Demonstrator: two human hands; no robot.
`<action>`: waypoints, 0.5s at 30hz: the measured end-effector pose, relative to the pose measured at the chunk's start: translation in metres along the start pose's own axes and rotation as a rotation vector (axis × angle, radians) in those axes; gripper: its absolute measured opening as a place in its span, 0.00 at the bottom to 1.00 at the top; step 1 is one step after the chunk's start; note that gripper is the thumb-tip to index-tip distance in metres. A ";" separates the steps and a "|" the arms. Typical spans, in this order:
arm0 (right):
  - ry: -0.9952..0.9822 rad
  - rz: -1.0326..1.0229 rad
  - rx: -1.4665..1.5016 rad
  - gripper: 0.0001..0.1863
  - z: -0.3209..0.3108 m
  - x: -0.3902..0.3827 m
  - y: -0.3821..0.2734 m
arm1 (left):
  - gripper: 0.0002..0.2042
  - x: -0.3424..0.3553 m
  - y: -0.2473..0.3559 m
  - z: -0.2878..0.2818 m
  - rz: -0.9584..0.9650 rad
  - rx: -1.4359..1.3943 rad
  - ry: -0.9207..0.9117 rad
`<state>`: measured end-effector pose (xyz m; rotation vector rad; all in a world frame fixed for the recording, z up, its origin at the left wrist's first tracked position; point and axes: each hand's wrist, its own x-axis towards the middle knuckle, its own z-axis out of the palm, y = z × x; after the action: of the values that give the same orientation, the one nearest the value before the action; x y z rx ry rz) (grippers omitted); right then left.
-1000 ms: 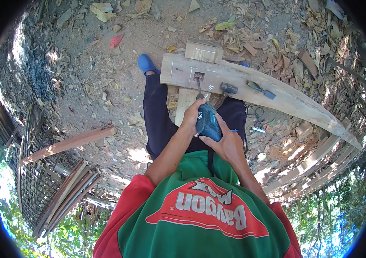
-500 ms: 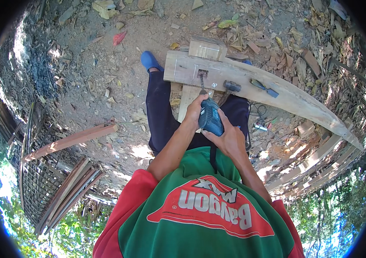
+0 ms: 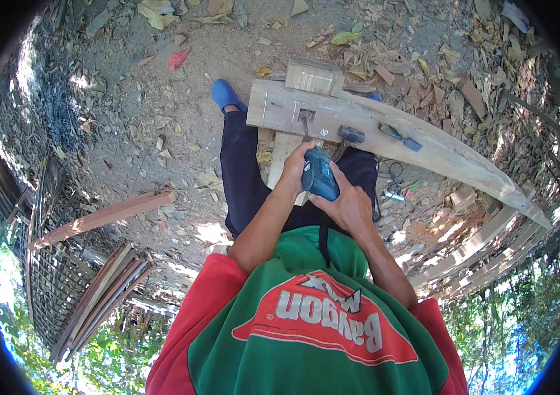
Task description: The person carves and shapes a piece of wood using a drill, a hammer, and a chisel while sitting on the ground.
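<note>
My left hand is closed around the front of a dark blue power drill, near its bit. My right hand wraps round the rear of the same tool. The long thin bit reaches from the drill to a roughly square hole cut in a thick, curved wooden plank; how deep the tip sits I cannot tell. Pencilled or chalk lines mark the plank around the hole. On the plank, right of the hole, lie a hammer with a dark head and a chisel.
A wood block touches the plank's far edge, and another timber runs beneath it. My leg in dark trousers is beside the plank's left end. A reddish beam and stacked slats lie at left. Leaves litter the dirt.
The whole view has shifted slightly, moving the plank a little to the left. Both hands stay on the drill, its bit still at the hole.
</note>
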<state>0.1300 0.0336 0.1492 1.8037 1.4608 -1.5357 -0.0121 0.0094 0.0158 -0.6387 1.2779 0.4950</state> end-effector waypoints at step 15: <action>-0.075 -0.056 -0.139 0.49 -0.015 0.021 -0.005 | 0.16 0.005 0.002 -0.002 0.006 -0.052 -0.044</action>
<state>0.1312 0.0570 0.1379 1.6226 1.5531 -1.4724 -0.0135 0.0090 0.0102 -0.6648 1.2293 0.5460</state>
